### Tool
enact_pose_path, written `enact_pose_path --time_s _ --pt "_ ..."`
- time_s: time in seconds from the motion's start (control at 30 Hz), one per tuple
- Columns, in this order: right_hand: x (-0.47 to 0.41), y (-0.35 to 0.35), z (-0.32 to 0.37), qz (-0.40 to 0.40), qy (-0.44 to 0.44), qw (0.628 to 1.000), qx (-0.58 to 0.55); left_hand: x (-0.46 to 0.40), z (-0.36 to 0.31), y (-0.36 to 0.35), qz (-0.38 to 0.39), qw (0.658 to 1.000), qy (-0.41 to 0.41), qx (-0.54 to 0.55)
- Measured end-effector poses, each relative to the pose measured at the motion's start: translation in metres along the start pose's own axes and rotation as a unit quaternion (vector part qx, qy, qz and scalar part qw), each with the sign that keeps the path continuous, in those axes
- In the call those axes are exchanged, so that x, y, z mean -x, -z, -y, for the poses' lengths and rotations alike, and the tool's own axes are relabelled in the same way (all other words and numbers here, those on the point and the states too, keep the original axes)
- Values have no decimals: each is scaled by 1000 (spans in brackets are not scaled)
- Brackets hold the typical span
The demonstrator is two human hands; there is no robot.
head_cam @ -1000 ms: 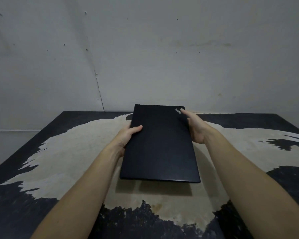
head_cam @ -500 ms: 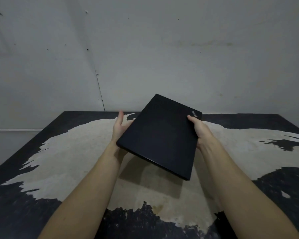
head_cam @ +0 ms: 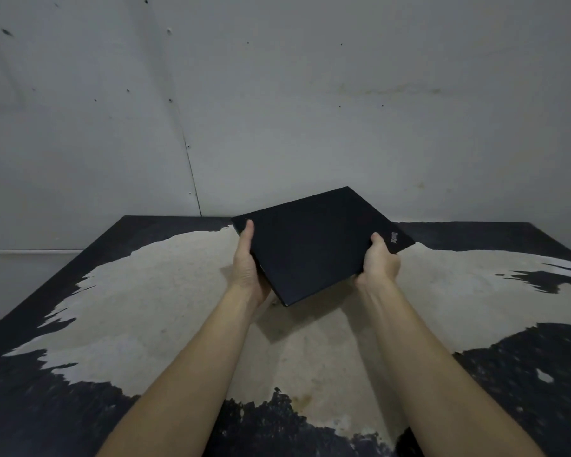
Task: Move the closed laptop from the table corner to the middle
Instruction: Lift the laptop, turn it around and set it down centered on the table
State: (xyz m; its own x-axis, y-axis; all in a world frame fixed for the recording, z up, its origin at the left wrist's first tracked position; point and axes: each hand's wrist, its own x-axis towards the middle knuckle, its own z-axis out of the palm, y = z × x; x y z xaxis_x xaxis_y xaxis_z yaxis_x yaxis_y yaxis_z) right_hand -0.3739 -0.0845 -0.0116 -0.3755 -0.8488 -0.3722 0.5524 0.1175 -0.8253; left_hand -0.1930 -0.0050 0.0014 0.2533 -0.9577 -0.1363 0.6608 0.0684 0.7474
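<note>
A closed black laptop hangs in the air above the middle of the table, turned so one corner points toward me and its logo corner points right. My left hand grips its left edge with the thumb on the lid. My right hand grips the near right edge, thumb on top close to the logo. The laptop's shadow lies on the worn pale patch beneath it.
The table is black with a large worn, pale patch across its middle. A grey wall rises right behind its far edge. The table's left edge runs diagonally from the far left corner toward me.
The laptop has left the table and been lifted, rotating clockwise from lengthwise to diagonal. My left hand let go briefly, then took hold of the left edge again.
</note>
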Motion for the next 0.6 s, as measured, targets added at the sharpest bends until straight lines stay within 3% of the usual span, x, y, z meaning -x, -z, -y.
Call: enact_pose_path --time_s 0.23,0.47,0.6 --pt "16 -5 2 -11 38 999 -32 -4 11 7 -12 999 22 -40" --pt "10 15 14 136 12 990 -16 -15 -6 18 -50 997 15 -63" --pt "-6 34 37 167 18 986 -7 -15 -20 28 -35 998 16 -53"
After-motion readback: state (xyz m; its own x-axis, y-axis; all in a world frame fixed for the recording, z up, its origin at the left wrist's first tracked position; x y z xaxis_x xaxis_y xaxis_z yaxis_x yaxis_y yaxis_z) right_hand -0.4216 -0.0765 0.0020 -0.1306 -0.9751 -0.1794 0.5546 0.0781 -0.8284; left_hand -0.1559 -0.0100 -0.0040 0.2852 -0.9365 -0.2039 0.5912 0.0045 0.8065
